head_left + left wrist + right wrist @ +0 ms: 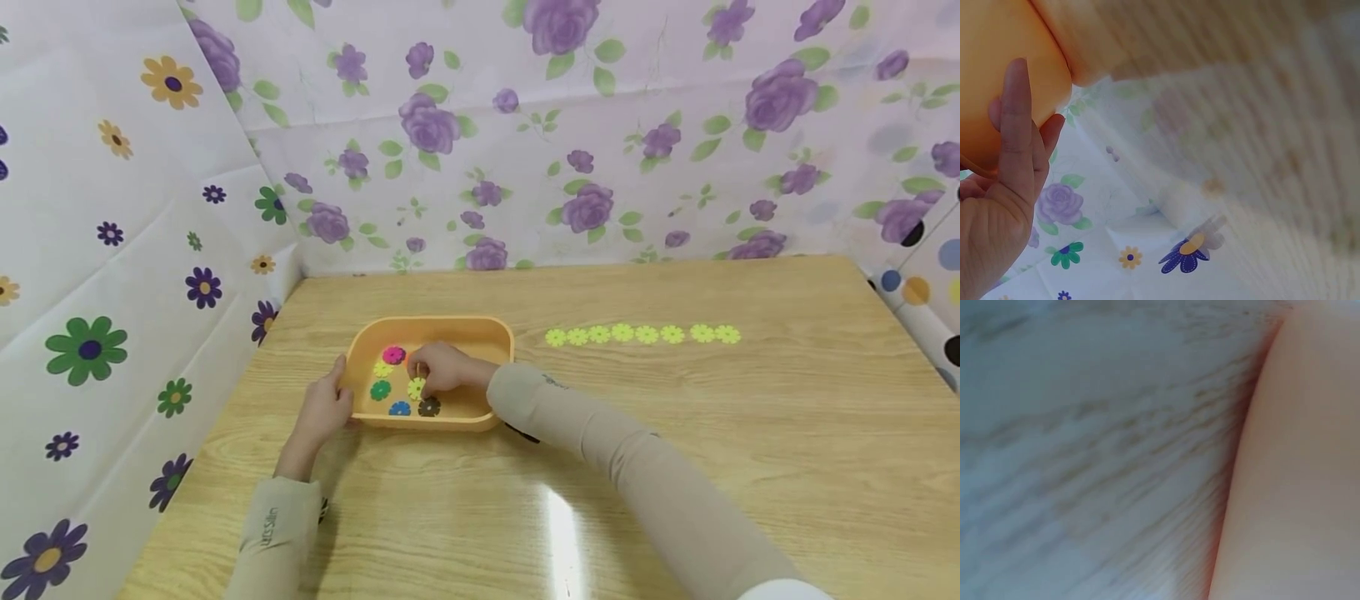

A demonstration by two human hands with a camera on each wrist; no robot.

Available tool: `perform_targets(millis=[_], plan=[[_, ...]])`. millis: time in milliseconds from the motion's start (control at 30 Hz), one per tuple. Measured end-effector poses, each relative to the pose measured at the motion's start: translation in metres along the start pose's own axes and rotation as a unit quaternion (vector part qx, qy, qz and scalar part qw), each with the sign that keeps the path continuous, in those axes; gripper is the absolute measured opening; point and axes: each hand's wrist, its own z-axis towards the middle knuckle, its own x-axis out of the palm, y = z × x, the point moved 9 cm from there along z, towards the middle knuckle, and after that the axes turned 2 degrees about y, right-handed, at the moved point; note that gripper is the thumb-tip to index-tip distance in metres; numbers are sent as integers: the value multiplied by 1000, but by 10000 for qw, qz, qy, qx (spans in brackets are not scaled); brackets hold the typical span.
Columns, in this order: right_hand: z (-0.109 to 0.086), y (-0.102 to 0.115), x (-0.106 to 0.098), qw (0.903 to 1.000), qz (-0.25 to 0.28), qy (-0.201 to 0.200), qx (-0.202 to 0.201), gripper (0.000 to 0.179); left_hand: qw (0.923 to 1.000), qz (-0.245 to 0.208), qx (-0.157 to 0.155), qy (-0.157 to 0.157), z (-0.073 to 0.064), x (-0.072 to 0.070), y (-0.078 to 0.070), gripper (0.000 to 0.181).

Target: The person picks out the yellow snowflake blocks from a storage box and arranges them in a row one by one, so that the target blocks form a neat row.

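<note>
A shallow orange plastic tub (pixel 480 333) stands on the table, with several flower-shaped plastic discs lying in it. My left hand (pixel 326 404) grips its left side; in the left wrist view the fingers (pixel 1016 134) lie along the outer wall. Reaching over the right rim, my right hand (pixel 444 367) has its thumb and fingers curled at a yellow flower disc (pixel 416 389). Around it lie a pink disc (pixel 393 355), a green disc (pixel 380 390), a blue disc (pixel 400 408) and a dark brown disc (pixel 429 407). The right wrist view shows only blurred tub wall and tabletop.
To the right of the tub, a row of several yellow flower discs (pixel 646 334) lies on the wooden table (pixel 675 467). Flower-printed sheets (pixel 525 158) stand along the back and left of the table. A dotted sheet (pixel 918 287) edges the right side.
</note>
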Motion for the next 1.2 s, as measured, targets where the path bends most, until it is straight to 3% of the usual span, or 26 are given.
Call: perform_targets(millis=[133,300,500,867,1200], plan=[[0,0,-1,9998,189,18,4,17,10000,58,0,-41,0,-1,1,56],[-1,-1,-7,9967,797,-129,-52,12,10000,10,69,-71,0,-1,-2,56],[-6,0,-16,9865,1612,-271,-24,11,9999,18,101,-79,-1,-2,-3,56],[-26,-1,-35,9645,2603,-415,147,14,9998,-169,108,-1,-3,0,-4,57],[-45,-6,-57,9648,2567,-564,142,14,9998,173,132,-32,-2,-1,-4,55]])
